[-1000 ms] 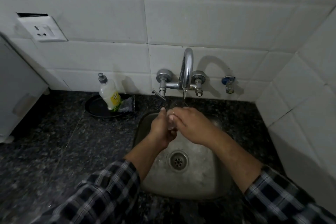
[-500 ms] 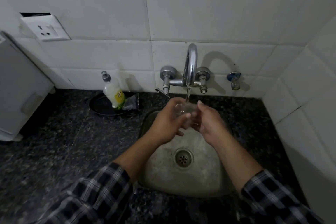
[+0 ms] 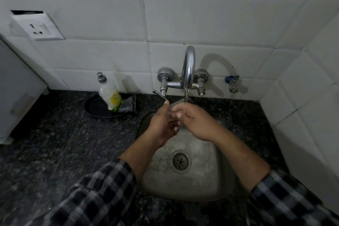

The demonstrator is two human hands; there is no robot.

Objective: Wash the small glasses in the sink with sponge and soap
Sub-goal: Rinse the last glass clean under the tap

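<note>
A small clear glass [image 3: 174, 111] is held over the steel sink [image 3: 207, 187], right under the chrome tap [image 3: 189, 68], from which a thin stream of water runs. My left hand [image 3: 161, 124] grips the glass from the left with curled fingers. My right hand [image 3: 196, 121] comes in from the right, its fingers wrapped over the glass's near side. Most of the glass is hidden between the two hands. A soap bottle [image 3: 109, 94] with a yellow label leans on a dark round plate [image 3: 95, 107] left of the sink, beside a dark sponge [image 3: 127, 105].
Dark speckled stone counter [image 3: 45, 145] surrounds the sink. White tiled walls rise behind and to the right. A wall socket [image 3: 37, 28] sits at upper left, a white appliance [image 3: 16, 93] at the left edge, and a small blue-capped valve [image 3: 232, 82] right of the tap.
The right hand, which had drawn back to the glass's right side, has closed over the glass again. The glass stays under the running tap in the left hand.
</note>
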